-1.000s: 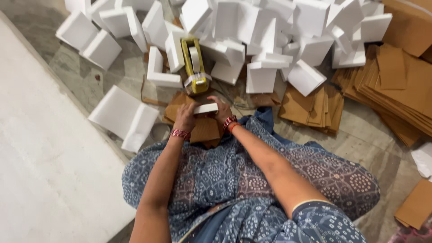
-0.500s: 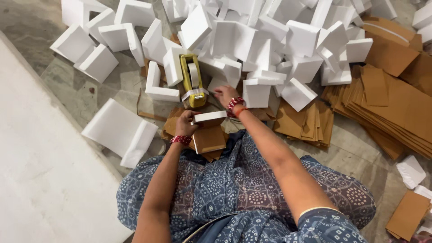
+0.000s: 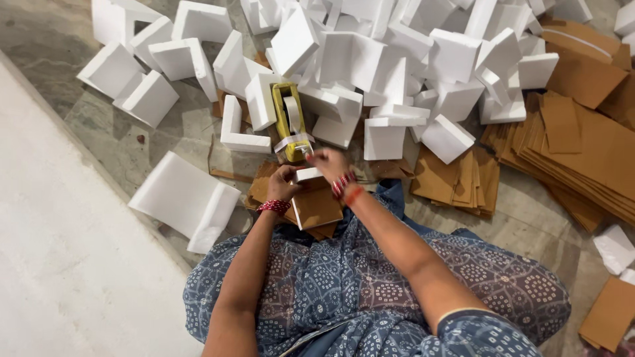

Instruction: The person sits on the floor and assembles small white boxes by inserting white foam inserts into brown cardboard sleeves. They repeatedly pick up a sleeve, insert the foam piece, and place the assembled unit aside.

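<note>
Head view, small brown cardboard box (image 3: 316, 206), white foam top

Small brown cardboard box (image 3: 316, 206); white-topped; held upright.

Both forearms are seen stretched forward from the near edge, bare below patterned sleeves, converging toward the middle of the scene. The left hand (image 3: 283, 184) is held slightly nearer and to the left, its fingers curled inward in a closed grasp, with a dark red bangle worn at the wrist. The right hand (image 3: 329, 162) is reached a little farther, its fingers apparently pinched together, though blur makes this uncertain. Red and orange bangles are worn at the right wrist.
</note>
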